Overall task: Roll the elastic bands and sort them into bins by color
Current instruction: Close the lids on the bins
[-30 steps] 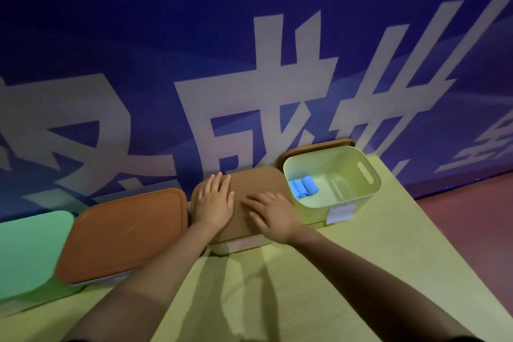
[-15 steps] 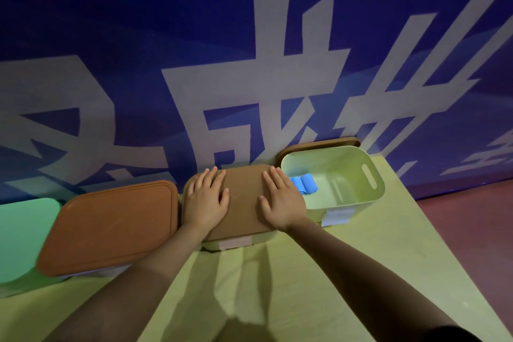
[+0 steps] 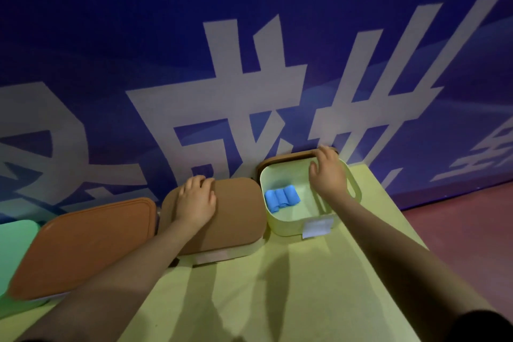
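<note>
Both hands show their grip plainly enough: the left hand (image 3: 196, 201) lies palm down with fingers slightly curled on the far left part of a brown lid (image 3: 222, 216), grasping nothing, while the right hand (image 3: 329, 172) reaches over the open pale green bin (image 3: 288, 226) with fingers spread, their tips at a second brown lid (image 3: 280, 159) that stands behind that bin against the wall; whether they actually pinch that lid cannot be told

Taking the open bin as the landmark: three rolled blue elastic bands (image 3: 281, 198) lie side by side inside it, against its left wall. A white label (image 3: 317, 228) hangs on its near wall. Just left of it, touching or nearly so, sits the closed bin under the left hand, with its pale body (image 3: 230, 254) showing beneath the lid. Further left is an orange-brown lid (image 3: 83, 247) on another bin, and beyond that a mint green lid (image 3: 16, 244) at the frame edge. All rest on a yellow-green counter (image 3: 291, 291). Behind the open bin rises a blue wall (image 3: 249, 22) with large white characters
</note>
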Demonstrator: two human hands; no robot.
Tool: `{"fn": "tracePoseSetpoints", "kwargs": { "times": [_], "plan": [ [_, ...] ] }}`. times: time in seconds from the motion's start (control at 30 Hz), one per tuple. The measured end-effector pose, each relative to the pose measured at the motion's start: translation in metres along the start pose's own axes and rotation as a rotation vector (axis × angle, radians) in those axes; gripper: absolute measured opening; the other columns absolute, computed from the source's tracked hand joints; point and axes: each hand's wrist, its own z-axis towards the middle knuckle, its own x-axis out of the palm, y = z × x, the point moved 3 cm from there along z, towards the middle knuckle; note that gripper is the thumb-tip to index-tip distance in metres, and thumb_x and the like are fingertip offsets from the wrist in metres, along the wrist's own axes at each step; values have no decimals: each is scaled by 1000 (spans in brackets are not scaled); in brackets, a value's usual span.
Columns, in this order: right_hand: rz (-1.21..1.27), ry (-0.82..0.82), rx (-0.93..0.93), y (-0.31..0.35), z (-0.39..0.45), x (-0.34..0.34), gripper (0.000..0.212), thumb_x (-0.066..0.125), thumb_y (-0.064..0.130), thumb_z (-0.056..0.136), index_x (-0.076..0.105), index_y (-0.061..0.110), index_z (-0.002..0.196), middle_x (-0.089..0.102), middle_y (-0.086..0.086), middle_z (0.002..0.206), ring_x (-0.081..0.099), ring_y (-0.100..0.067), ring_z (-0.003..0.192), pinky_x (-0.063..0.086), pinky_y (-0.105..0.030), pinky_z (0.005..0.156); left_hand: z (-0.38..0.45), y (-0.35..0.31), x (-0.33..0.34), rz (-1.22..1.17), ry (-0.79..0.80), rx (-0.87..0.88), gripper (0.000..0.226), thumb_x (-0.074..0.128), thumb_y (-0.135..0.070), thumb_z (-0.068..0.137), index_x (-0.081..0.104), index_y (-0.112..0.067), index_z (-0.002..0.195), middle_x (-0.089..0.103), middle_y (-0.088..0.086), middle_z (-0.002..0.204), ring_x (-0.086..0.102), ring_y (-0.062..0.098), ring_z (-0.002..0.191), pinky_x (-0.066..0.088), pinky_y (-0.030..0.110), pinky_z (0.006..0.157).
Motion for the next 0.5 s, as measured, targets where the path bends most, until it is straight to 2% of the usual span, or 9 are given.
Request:
{"fn": "tracePoseSetpoints", "kwargs": {
  "times": [0.13, 0.27, 0.37, 0.5],
  "plan": [
    [-175, 146, -67, -24, 34, -2, 42, 45, 31, 98, 48, 12, 135, 48, -7, 138, 40, -26, 129, 38, -41, 102, 23, -48, 4, -175, 4, 77, 39, 43, -22, 97, 49, -15, 134, 51, 4, 131, 43, 22, 124, 38, 37, 103],
    [-395, 285, -241, -31, 44, 6, 41, 40, 43, 99, 53, 20, 130, 53, -3, 128, 43, -25, 122, 38, -37, 92, 50, -88, 21, -303, 126, 4, 42, 40, -27, 98, 45, -15, 138, 50, 7, 137, 42, 25, 128, 35, 38, 106],
    [-391, 322, -295, -33, 50, 2, 36, 38, 45, 100, 60, 27, 121, 61, 1, 119, 49, -24, 114, 40, -33, 84, 57, -100, 36, -194, 153, -6, 41, 35, -35, 99, 48, -19, 135, 56, 4, 133, 48, 23, 125, 29, 35, 105],
    [-481, 281, -351, -39, 58, -19, 35, 38, 47, 99, 63, 29, 115, 66, 1, 109, 58, -26, 102, 38, -29, 67, 56, -105, 40, -166, 65, 24, 39, 29, -34, 102, 53, -21, 130, 60, -1, 127, 50, 18, 121, 28, 34, 103]
  ]
}}
